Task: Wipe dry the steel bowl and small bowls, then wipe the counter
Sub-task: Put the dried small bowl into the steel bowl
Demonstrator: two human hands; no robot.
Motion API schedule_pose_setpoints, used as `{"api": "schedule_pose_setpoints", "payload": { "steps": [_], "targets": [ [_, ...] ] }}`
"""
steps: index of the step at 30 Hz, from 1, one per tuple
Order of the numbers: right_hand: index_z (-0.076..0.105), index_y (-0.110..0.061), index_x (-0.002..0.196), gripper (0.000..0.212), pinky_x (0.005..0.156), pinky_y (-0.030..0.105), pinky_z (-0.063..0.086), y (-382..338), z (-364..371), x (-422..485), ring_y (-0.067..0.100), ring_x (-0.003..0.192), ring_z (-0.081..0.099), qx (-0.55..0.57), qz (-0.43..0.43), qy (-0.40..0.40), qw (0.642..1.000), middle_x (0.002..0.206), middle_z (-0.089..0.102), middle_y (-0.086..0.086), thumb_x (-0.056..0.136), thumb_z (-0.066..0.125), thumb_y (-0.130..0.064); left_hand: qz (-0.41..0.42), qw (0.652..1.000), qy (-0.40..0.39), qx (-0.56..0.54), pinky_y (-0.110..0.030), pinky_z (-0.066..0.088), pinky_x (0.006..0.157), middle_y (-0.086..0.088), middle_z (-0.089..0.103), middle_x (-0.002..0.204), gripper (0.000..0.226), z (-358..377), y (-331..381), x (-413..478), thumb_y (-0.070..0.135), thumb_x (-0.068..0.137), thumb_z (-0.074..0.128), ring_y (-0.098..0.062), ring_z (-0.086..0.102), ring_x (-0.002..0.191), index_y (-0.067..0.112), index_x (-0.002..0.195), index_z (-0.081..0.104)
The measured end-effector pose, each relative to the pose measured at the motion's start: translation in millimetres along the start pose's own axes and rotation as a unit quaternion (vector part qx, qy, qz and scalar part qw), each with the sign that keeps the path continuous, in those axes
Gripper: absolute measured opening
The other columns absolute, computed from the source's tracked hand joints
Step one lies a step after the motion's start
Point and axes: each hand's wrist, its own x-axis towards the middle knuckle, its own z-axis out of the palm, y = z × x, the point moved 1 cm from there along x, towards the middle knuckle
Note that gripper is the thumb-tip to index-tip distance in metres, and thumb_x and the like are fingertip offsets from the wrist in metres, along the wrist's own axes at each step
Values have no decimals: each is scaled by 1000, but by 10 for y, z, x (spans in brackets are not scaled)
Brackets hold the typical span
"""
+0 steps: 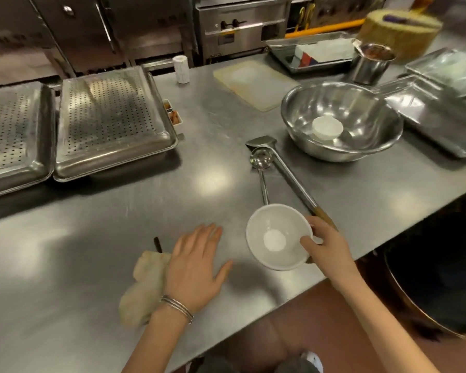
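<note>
My right hand (324, 244) pinches the rim of a small white bowl (275, 235), tilted just above the steel counter (172, 189) near its front edge. My left hand (194, 267) lies flat with spread fingers on the counter, left of that bowl. A beige cloth (143, 289) lies crumpled beside and partly under the left wrist. Farther right stands the big steel bowl (342, 103), holding another small white bowl (327, 127).
A ladle (261, 160) and a steel spatula (288, 170) lie between the two bowls. Perforated steel trays (105, 117) stand at the left, a white cutting board (253, 82) at the back, more trays (441, 114) and a steel canister (371, 63) at the right.
</note>
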Motion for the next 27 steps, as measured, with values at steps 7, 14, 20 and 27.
{"api": "schedule_pose_setpoints", "payload": {
  "steps": [7,14,20,27],
  "targets": [
    [59,-17,113,31,47,6,43,320,-1673,297,5,76,55,-51,-23,28,998,101,60,0,88,50,0,5,1000,14,19,-38,26,103,-6,56,130,60,377,1394,709,54,88,33,-25,52,121,14,129,52],
    [59,-12,118,33,54,26,56,461,-2457,800,18,84,61,-28,-3,31,999,108,62,5,89,48,-2,18,999,35,31,-39,24,106,-5,54,133,58,410,2196,1304,50,88,34,-23,47,126,14,131,50],
    [57,-14,112,30,47,17,52,598,-2695,1356,11,81,59,9,8,-4,1000,95,60,-2,89,46,2,2,998,20,51,-39,23,106,-4,54,133,60,698,2382,1884,52,88,34,-22,47,126,14,131,50],
    [58,-13,112,31,47,20,54,462,-2911,2325,21,86,60,41,21,-9,999,102,60,8,88,47,3,6,998,32,58,-36,21,106,-4,57,129,60,834,2468,2891,51,86,36,-22,50,123,12,127,54]
  ]
}}
